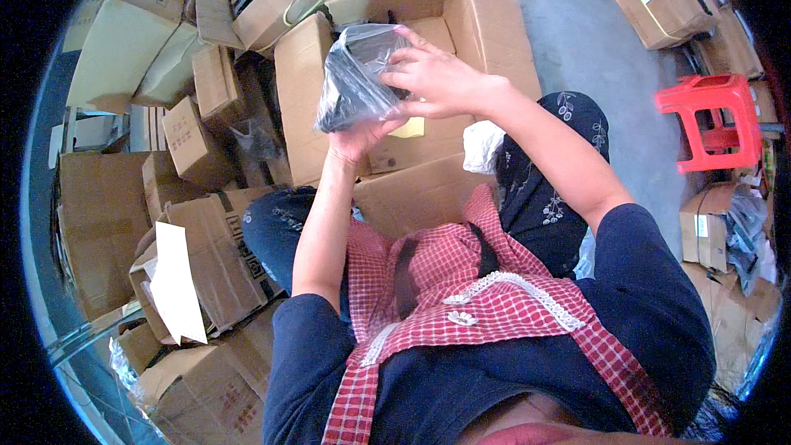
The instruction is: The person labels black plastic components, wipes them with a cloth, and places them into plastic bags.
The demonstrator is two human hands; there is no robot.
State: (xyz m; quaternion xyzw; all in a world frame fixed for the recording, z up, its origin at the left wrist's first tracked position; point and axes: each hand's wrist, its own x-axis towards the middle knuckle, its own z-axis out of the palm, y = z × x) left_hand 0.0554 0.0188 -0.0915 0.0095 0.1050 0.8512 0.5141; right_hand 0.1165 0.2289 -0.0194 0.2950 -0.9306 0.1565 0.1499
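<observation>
A clear plastic bag (pixel 353 74) with something dark inside is held up over an open cardboard box (pixel 498 33). What the dark contents are, I cannot make out. My left hand (pixel 362 138) supports the bag from below, its fingers partly hidden behind the plastic. On the bag's right side, my right hand (pixel 441 81) grips the plastic with its fingers bent over it. A yellow slip (pixel 409 128) shows just below my hands, by the box. Something white and crumpled (pixel 483 147) lies by my right knee.
Many cardboard boxes (pixel 107 222) are piled along the left side. A white sheet (pixel 175 284) sticks out of one. At the right stand a red plastic stool (pixel 715 119) and a strapped carton (pixel 666 2). Grey floor (pixel 568 25) lies beyond the open box.
</observation>
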